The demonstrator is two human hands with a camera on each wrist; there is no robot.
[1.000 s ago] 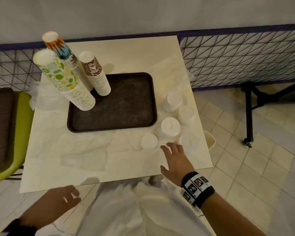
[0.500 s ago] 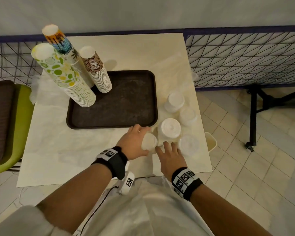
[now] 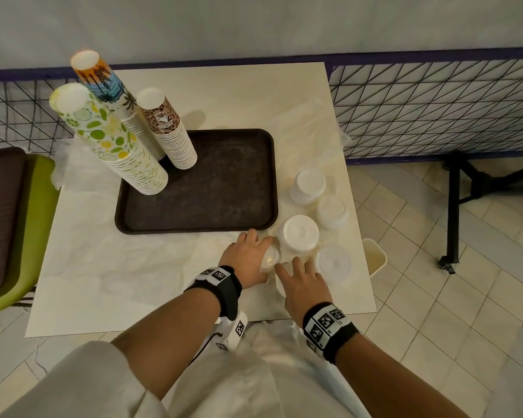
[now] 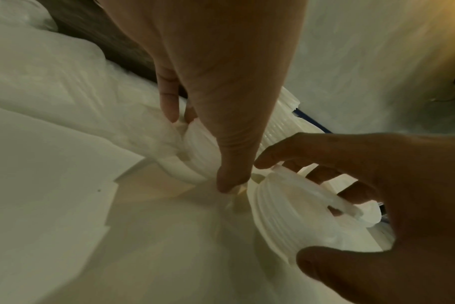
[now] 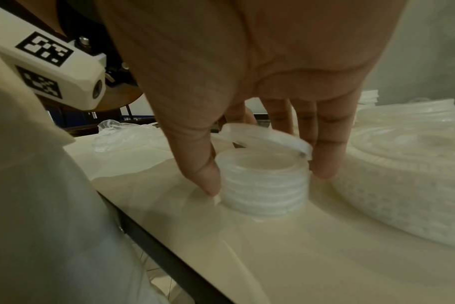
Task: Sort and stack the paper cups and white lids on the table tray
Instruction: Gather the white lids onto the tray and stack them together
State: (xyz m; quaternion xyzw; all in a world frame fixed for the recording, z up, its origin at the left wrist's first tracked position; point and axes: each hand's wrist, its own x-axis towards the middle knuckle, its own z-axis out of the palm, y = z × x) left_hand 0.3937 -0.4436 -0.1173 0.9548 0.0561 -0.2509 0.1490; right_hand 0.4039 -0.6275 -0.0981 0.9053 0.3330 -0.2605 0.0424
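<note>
Three tall stacks of paper cups stand on the left of the dark tray (image 3: 224,182): a lime-patterned stack (image 3: 103,137), an orange-and-blue one (image 3: 103,82) and a brown leopard one (image 3: 163,116). White lids sit in stacks on the table to the right of the tray. My left hand (image 3: 254,254) grips a small lid stack (image 4: 198,160) just off the tray's near right corner, thumb on one side and fingers on the other. My right hand (image 3: 296,273) pinches a short lid stack (image 5: 262,191) close by; its top lid (image 5: 268,136) lies tilted.
More lid stacks stand to the right: a wide one (image 3: 299,233), two farther back (image 3: 310,185) (image 3: 332,211), and a flat one (image 3: 334,262) near the table's right edge. Crumpled clear plastic (image 3: 308,122) lies behind them. A green chair (image 3: 37,224) stands on the left.
My left hand rose from below the table edge and took hold of the small lid stack. My right hand shifted slightly left and closed round the short stack beside it.
</note>
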